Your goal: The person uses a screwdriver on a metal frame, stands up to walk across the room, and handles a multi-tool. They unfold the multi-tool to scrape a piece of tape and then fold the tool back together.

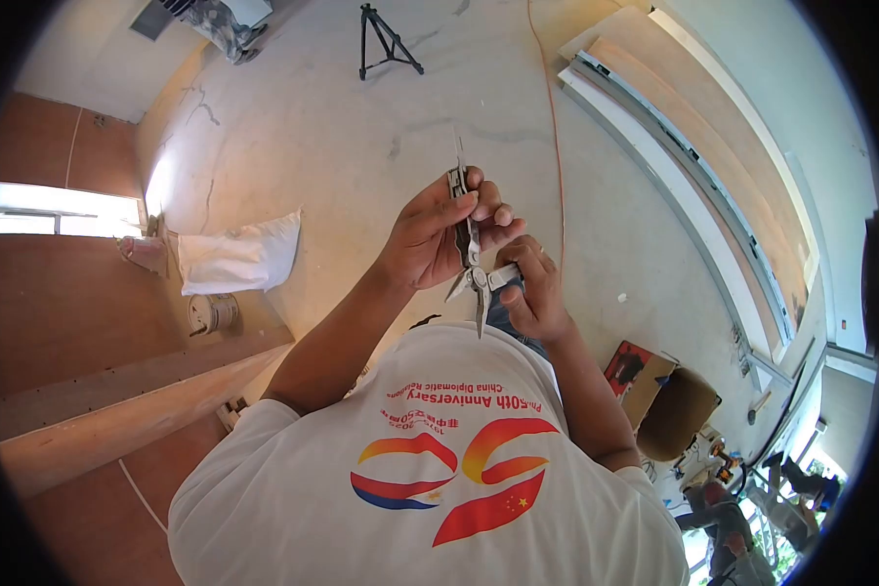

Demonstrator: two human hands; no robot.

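A silver multitool (474,256) is held between my two hands in front of my chest. My left hand (428,232) is closed around one of its handles, thumb laid along the side. A thin blade (459,148) stands out beyond the fingers, pointing away from me. My right hand (539,291) grips the other handle (503,276), which is spread out to the right. The plier jaws (481,308) point back toward the white T-shirt (361,527) on my body. Part of the handles is hidden by my fingers.
A black tripod (386,44) stands ahead on the floor. To the left lie a white sack (239,254) and a spool (212,313). An orange cable (554,127) runs beside long boards (674,186) on the right. A cardboard box (679,410) and people (723,527) are at lower right.
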